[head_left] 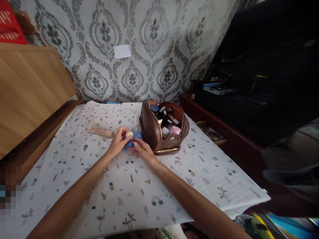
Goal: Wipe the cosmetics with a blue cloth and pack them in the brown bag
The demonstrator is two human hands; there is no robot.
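My left hand [119, 142] is closed, fingertips pinching a small yellow-and-white item [129, 133] whose kind I cannot make out. Against it lies a crumpled blue cloth [137, 134], and the fingers of my right hand [146, 152] grip its near side. Both hands are low over the patterned white sheet [124, 186]. Just right of them stands a brown leather cosmetic bag [152, 132], unzipped, packed with several small cosmetics, among them a pink-lidded jar [175, 130]. To the left, a beige squeeze tube [101, 131] lies flat on the sheet.
Wooden furniture [32, 96] borders the sheet at left, with a red plastic basket [11, 25] on top. Patterned wallpaper [132, 76] rises behind. A dark wooden edge [224, 132] runs along the right, below a large black object [269, 59]. A small tray [211, 134] sits beside the bag.
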